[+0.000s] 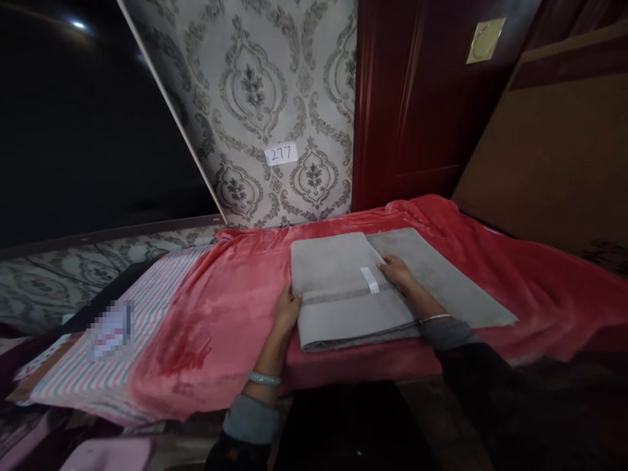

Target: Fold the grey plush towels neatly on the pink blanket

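Note:
A grey mat (338, 268) lies partly folded on a red plush blanket (235, 281). Its left part is stacked in layers, with a white label (369, 280) on top, while a single layer (456, 291) stretches out flat to the right. My left hand (287, 307) grips the left edge of the folded stack, thumb on top and the other fingers mostly hidden at the side. My right hand (395, 271) pinches the right edge of the folded part near the label, fingers closed on it.
A striped cloth (142, 314) covers the left end, with a blurred-out item (112, 332) on it. A large dark screen (93, 131) stands back left, and a brown board (564, 144) leans at the right. A pink stool-like surface (108, 454) shows at lower left.

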Action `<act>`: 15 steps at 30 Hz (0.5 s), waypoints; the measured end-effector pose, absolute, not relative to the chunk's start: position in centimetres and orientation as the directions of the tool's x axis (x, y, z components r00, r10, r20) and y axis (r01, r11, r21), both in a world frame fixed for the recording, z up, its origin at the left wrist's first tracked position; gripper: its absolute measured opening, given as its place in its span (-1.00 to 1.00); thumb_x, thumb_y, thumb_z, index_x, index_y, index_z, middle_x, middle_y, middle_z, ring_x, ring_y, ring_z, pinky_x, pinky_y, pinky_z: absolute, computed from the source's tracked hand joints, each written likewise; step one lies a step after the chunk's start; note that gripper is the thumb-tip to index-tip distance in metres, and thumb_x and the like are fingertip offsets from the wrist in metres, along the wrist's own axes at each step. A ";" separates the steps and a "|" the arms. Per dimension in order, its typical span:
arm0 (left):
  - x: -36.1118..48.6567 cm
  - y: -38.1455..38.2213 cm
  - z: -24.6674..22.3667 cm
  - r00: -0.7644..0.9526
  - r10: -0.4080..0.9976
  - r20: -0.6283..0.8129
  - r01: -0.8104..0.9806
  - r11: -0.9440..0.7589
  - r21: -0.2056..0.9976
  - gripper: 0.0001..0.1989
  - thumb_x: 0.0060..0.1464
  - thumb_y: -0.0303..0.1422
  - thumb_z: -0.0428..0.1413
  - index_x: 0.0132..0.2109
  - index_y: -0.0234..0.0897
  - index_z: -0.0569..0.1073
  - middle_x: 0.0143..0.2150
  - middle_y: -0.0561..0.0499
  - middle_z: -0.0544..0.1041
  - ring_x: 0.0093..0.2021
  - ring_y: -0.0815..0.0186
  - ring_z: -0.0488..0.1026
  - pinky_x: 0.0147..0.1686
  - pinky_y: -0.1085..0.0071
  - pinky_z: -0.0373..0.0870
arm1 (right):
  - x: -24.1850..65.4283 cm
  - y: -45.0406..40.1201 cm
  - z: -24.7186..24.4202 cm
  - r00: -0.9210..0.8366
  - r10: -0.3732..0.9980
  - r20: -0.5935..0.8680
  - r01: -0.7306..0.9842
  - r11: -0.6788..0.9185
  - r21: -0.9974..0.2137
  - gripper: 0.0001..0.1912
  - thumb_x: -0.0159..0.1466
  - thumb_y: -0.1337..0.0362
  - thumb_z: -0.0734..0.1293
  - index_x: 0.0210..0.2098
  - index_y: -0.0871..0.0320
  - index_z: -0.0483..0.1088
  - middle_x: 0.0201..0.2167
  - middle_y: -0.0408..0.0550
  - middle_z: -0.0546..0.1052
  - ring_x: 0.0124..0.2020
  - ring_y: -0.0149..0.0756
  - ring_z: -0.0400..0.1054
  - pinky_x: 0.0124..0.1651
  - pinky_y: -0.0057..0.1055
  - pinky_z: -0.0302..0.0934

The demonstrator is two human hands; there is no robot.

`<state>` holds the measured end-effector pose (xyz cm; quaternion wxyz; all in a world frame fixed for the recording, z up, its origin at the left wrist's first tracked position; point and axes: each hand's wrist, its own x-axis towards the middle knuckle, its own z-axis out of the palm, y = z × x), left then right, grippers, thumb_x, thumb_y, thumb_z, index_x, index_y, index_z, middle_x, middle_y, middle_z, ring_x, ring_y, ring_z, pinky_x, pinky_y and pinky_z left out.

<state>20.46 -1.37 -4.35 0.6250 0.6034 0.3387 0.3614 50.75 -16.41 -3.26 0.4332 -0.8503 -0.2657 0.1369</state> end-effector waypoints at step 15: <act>19.8 -2.6 -3.2 0.652 0.757 -0.047 -0.103 0.150 0.983 0.09 -0.22 -0.35 0.42 0.42 -0.23 0.08 0.15 -0.21 0.52 0.11 0.01 0.48 0.10 0.13 0.44 | 47.8 -21.0 -1.6 0.755 0.650 0.080 0.560 -0.577 -0.594 -0.28 0.22 0.32 0.34 0.36 0.17 0.18 0.10 0.12 0.52 0.07 -0.09 0.42 0.10 -0.28 0.26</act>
